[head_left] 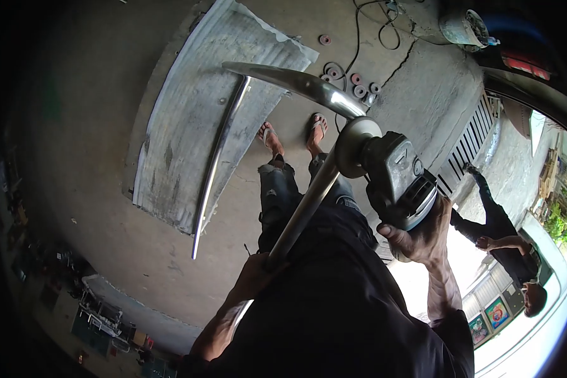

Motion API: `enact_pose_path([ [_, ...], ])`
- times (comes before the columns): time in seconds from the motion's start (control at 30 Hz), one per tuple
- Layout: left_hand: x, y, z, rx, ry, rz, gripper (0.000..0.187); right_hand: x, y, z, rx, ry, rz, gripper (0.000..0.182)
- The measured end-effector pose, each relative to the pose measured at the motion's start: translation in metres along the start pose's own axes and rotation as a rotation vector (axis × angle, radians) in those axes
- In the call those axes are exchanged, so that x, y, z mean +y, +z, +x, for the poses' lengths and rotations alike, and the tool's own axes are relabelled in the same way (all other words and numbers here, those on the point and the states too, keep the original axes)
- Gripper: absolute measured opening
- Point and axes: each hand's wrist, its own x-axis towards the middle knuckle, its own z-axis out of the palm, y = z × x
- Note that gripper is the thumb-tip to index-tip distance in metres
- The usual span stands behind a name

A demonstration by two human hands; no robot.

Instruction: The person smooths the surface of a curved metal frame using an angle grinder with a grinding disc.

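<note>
My left hand is wrapped round one leg of a bent, shiny metal tube, close against my dark shirt. From there the tube rises, curves over at the far end and comes back along the left as a thinner bright leg. My right hand grips the body of an angle grinder. A round grey disc on the grinder's head overlaps the tube just below its bend. Part of the grinder's handle is hidden behind my palm.
A corrugated metal sheet lies on the concrete floor under the tube. Several used discs and a black cable lie past my feet. A bucket stands at the upper right, near a floor grate. Another person stands at right.
</note>
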Motion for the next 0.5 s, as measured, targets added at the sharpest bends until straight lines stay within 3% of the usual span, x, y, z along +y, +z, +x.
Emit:
enact_pose_path([
  [0.07, 0.004, -0.002, 0.0, -0.031, -0.022, 0.012, 0.03, -0.002, -0.001, -0.002, -0.048, -0.017, -0.06, 0.081],
  [0.13, 0.006, -0.002, -0.001, -0.065, -0.045, 0.023, 0.029, -0.006, 0.0, -0.004, -0.052, 0.076, 0.114, 0.08],
  [0.2, 0.006, 0.0, -0.001, -0.055, -0.047, -0.028, 0.028, -0.004, 0.0, -0.005, 0.013, -0.086, -0.024, 0.079],
  [0.5, 0.0, 0.003, 0.0, -0.013, 0.007, -0.023, 0.032, -0.017, -0.016, -0.014, -0.125, 0.11, 0.053, 0.076],
])
